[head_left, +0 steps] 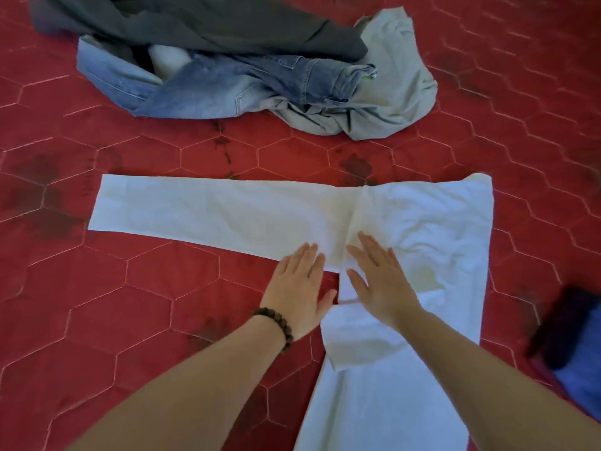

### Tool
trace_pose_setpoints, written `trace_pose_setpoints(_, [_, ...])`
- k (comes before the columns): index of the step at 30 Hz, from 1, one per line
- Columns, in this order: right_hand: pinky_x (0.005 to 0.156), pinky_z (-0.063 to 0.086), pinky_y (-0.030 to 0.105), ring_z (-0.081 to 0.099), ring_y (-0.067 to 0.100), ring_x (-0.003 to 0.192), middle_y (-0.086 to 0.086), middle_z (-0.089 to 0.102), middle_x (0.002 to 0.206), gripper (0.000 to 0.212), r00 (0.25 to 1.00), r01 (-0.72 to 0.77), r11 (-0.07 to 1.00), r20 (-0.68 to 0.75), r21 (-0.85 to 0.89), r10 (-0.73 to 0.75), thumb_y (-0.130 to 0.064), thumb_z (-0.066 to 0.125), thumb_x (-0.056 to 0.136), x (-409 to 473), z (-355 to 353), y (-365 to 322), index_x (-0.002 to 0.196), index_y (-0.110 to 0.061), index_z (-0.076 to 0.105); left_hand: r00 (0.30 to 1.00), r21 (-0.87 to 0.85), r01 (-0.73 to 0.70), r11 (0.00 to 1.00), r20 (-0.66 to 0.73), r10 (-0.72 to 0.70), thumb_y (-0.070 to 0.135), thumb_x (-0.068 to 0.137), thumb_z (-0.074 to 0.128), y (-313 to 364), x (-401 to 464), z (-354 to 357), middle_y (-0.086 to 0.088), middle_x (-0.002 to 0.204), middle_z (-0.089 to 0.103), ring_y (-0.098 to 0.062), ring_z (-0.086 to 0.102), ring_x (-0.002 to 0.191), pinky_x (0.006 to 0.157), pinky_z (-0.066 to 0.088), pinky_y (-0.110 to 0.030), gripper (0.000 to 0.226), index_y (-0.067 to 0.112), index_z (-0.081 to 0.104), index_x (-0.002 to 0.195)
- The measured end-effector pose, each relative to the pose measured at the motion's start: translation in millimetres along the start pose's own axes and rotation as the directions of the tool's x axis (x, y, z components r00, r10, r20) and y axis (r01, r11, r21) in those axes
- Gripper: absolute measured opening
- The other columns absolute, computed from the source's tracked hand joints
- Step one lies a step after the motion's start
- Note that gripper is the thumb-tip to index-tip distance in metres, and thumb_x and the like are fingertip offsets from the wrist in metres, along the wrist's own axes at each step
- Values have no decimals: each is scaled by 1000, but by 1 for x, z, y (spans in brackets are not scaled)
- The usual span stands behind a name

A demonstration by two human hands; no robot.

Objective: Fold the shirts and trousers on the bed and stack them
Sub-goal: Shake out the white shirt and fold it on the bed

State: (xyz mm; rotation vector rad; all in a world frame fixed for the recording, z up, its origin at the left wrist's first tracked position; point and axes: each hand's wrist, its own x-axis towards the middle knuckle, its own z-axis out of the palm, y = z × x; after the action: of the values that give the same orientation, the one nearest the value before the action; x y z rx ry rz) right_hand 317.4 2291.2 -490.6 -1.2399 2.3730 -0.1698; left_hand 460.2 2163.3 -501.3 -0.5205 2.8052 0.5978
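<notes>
White trousers [422,222] lie spread on the red quilted bed [146,288]. One leg stretches flat to the left and the other runs down toward me. My left hand [299,288], with a bead bracelet on the wrist, rests flat with straight fingers at the lower edge of the left leg, near the crotch. My right hand [377,281] presses flat on the crotch area, fingers straight. At the far side lies an unfolded heap: blue jeans [227,86], a dark grey garment [211,24] on top and a pale grey-green garment [390,92] to the right.
A dark, blurred object [566,333] sits on blue fabric [582,382] at the right edge. Red bedspread shows to the left of my arms and between the trousers and the heap.
</notes>
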Motion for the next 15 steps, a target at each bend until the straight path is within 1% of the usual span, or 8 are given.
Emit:
trace_pose_setpoints(2, [118,-5,32,9,15,149,-3,12,161,48,997,47,999,69,-18,-45,-29,46,98,-23,-10,33,145,-20,39,992,11,-96,995,86,94,56,94,36,38,6,12,-6,140,42,-27,37,128,104,28,-40,63,14,35,141])
trace_pose_setpoints(4, [118,-1,31,20,17,146,-1,22,159,46,991,69,997,114,-41,-64,-34,51,95,-42,-17,57,139,-20,46,984,26,-76,997,162,71,55,93,42,62,11,22,-3,125,52,-25,47,114,93,30,-39,55,16,41,132])
trace_pose_setpoints(7, [113,18,30,43,23,126,3,47,136,44,984,52,992,174,-115,-31,-47,58,91,-58,-21,80,123,-18,58,982,-42,12,999,188,-4,36,98,43,71,14,33,-2,120,56,-24,52,112,93,33,-36,32,16,49,123])
trace_pose_setpoints(9, [110,21,30,49,21,112,-1,54,116,37,982,47,988,186,-149,-18,-47,58,91,-60,-20,85,112,-17,63,991,-169,64,983,125,-43,32,98,44,63,11,32,0,113,59,-23,54,108,89,40,-34,24,17,55,115])
trace_pose_setpoints(11, [107,23,31,52,21,103,-2,59,101,32,990,32,992,143,-122,-14,-45,59,91,-55,-20,84,102,-16,64,993,-252,111,961,54,-101,32,97,48,47,8,21,5,98,61,-21,58,98,80,44,-32,17,20,58,104])
trace_pose_setpoints(12, [104,24,31,53,21,99,-1,60,94,31,993,22,994,119,-108,-9,-45,59,91,-51,-22,81,98,-15,64,991,-263,135,955,39,-130,32,96,50,36,8,12,7,90,60,-20,58,92,74,42,-30,15,21,59,100])
trace_pose_setpoints(14, [94,27,30,52,24,87,0,57,80,32,997,15,996,72,-90,-8,-44,61,90,-41,-27,70,89,-13,62,982,-302,189,934,65,-177,34,94,57,6,10,-10,6,81,58,-18,54,81,68,35,-28,11,24,60,90])
trace_pose_setpoints(15, [85,27,28,49,25,80,0,53,73,32,999,11,998,41,-63,-9,-43,63,89,-34,-31,63,85,-11,61,978,-329,208,921,85,-190,34,93,59,-11,11,-23,7,78,57,-18,53,78,66,34,-28,12,24,59,85])
